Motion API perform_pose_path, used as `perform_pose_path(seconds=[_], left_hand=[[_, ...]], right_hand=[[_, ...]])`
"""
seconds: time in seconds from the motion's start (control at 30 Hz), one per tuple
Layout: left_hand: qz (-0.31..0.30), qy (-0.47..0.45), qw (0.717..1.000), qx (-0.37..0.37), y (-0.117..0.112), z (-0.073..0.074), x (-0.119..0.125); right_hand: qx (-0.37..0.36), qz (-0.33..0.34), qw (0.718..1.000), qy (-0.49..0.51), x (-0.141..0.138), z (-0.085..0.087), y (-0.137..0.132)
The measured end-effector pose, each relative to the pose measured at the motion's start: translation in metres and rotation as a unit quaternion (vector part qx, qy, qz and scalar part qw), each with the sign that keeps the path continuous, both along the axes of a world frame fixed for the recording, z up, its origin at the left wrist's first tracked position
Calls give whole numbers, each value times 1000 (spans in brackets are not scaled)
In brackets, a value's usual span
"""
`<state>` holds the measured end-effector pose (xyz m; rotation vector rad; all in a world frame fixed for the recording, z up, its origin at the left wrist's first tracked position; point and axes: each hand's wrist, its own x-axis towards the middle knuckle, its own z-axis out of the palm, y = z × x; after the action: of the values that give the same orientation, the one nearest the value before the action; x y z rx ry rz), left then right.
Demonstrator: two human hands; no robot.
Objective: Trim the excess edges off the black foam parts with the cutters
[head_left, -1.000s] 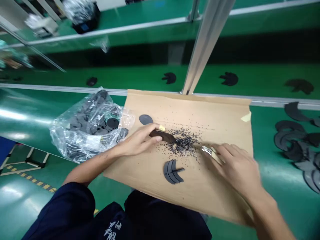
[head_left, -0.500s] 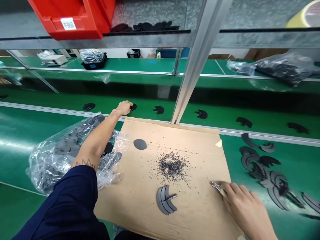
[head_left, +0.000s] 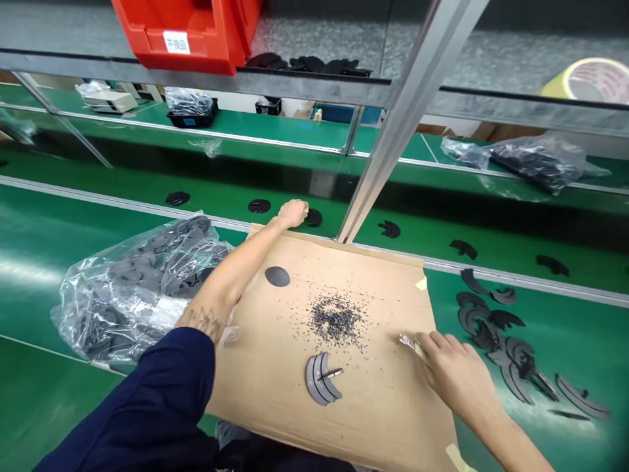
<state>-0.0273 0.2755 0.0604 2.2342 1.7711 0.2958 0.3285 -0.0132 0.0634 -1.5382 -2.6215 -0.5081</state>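
Head view: left hand (head_left: 293, 213) loosely curled beside a black cut piece (head_left: 313, 217) on the green belt (head_left: 565, 314) — any hold there can't be told — black granules (head_left: 337, 319) heaped on the cardboard sheet (head_left: 383, 413), right hand (head_left: 455, 377) pinching a small silvery tool (head_left: 407, 341) — a low, light pinch suits it

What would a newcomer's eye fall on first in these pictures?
The bright red bin at the top of the view stands out first. Below it, a heap of black granules lies scattered on a brown cardboard sheet on the green bench, with a bulging clear plastic bag of dark parts to its left.
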Motion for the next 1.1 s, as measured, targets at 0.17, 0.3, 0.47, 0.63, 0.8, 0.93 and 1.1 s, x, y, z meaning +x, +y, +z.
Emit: perform_pose_path(seconds=[0.17, 0.3, 0.47, 0.63, 0.8, 0.93, 1.1], left_hand=[[-137, -55, 988, -43, -64, 27, -13], [-310, -172, 921, -161, -134, 31, -13], [-284, -152, 936, -142, -174, 15, -35], [-185, 18, 980, -76, -161, -18, -69], [-138, 100, 982, -80, -153, -25, -68], [-134, -39, 988, -63, -170, -9, -56], [-142, -421, 894, -65, -214, -20, -7]], right_hand=[[34, 42, 940, 337, -60, -8, 27], [12, 118, 903, 412, -120, -23, 44], [-108, 37, 810, 575, -136, -34, 40], [-231, -112, 573, 778, -116, -36, 41], [-296, -159, 465, 819, -113, -37, 40], [-309, -162, 453, 820, -114, -38, 36], [-325, -132, 490, 798, -121, -43, 29]])
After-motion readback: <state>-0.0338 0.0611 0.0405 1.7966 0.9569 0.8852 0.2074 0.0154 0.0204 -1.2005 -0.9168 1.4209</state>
